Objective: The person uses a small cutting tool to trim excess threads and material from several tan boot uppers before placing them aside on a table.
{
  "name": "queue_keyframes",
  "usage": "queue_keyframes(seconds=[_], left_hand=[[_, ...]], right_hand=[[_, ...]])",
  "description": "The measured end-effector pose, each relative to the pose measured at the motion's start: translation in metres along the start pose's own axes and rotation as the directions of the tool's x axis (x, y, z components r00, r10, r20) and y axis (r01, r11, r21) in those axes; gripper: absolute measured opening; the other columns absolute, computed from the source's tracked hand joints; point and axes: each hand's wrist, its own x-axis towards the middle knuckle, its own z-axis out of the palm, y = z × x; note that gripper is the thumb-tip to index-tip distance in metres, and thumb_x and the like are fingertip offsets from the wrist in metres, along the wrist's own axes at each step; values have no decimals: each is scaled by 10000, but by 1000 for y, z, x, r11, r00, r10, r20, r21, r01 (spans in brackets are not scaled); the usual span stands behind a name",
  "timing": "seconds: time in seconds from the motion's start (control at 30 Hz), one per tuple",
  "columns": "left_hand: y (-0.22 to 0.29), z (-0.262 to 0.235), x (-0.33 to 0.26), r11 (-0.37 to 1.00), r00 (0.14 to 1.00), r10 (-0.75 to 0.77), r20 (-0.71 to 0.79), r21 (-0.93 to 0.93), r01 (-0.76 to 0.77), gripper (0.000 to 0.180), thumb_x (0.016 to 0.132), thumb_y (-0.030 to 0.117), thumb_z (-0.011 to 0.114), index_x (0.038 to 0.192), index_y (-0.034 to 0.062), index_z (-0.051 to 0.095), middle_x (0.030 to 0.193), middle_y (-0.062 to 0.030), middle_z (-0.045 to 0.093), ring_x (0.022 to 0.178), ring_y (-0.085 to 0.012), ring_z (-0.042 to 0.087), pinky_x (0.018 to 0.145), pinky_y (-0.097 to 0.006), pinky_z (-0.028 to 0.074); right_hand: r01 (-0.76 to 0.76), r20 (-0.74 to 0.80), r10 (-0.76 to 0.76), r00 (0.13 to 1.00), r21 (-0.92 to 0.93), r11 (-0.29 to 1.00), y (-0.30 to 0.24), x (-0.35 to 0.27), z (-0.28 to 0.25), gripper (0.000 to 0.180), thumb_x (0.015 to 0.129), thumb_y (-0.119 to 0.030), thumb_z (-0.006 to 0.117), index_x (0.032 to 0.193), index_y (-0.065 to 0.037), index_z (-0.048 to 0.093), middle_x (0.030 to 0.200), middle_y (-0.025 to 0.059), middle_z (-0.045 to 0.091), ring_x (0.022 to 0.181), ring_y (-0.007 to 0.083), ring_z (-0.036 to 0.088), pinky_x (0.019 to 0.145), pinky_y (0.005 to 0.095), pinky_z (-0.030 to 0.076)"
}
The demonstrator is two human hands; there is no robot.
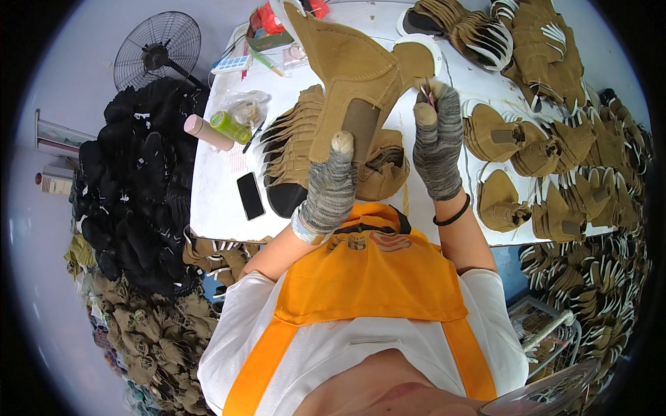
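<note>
Head view: I see both hands in grey knit gloves raised over the white worktop (215,187). Left hand (327,187) has its grip closed on the lower edge of a tan suede shoe upper (350,69), held upright above the worktop's middle. Right hand (438,142) has fingers pinched shut on a small thin tool (428,93) at the upper's right edge; I cannot tell what kind. Stacks of tan uppers (548,159) lie right, a black phone (250,195) and a green bottle (229,127) left
</note>
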Motion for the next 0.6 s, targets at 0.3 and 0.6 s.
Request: queue_keyframes(seconds=[0.3,0.6], left_hand=[[-19,2,32,982,1000,-1,-3,-187,1,573,891,471,532,1232,15,474,1162,-59,529,1036,-135,496,850,-248,406],[-58,73,64,916,741,-174,648,-169,363,518,964,376,390,1363,46,363,1404,-98,389,1319,-235,320,1107,-401,235]], right_hand=[[568,368,-440,819,-414,711,-30,59,5,299,754,-234,679,1038,-145,644,938,81,630,889,240,619,759,338,507],[572,498,-285,819,-672,469,-81,132,95,192,736,-187,635,912,-118,672,774,68,656,708,253,642,561,409,471]])
